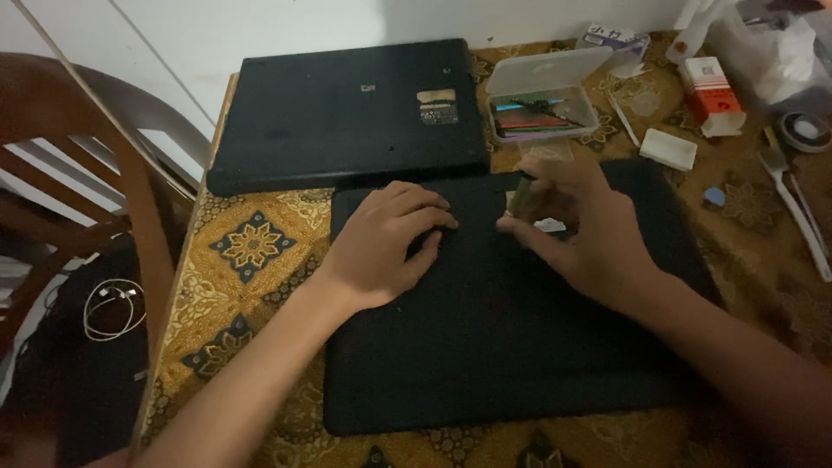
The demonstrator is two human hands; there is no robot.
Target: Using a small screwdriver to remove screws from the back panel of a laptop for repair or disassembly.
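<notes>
Looking down from the head camera, the person is leaning both hands over a flat black panel [511,347] lying on a surface covered with a gold patterned cloth [251,251]. The left hand [386,247] is resting palm down on the panel's upper left part, its fingers curled and narrow, holding nothing, pressing the panel flat. The right hand [585,230] is pinching a thin dark tool [523,195] upright between thumb and fingers, its tip pointing down at the panel just right of the left fingertips. That spot is lying between the two hands, nearer the right one. The panel's long axis is running left to right across the view. A small white piece [549,225] is showing beside the right thumb. Behind, a second black laptop [347,113] is lying flat, with an open clear plastic box [542,108] of tools just beside it. The tool's tip and whatever it touches are being hidden by the fingers, and dim light is blurring the detail.
</notes>
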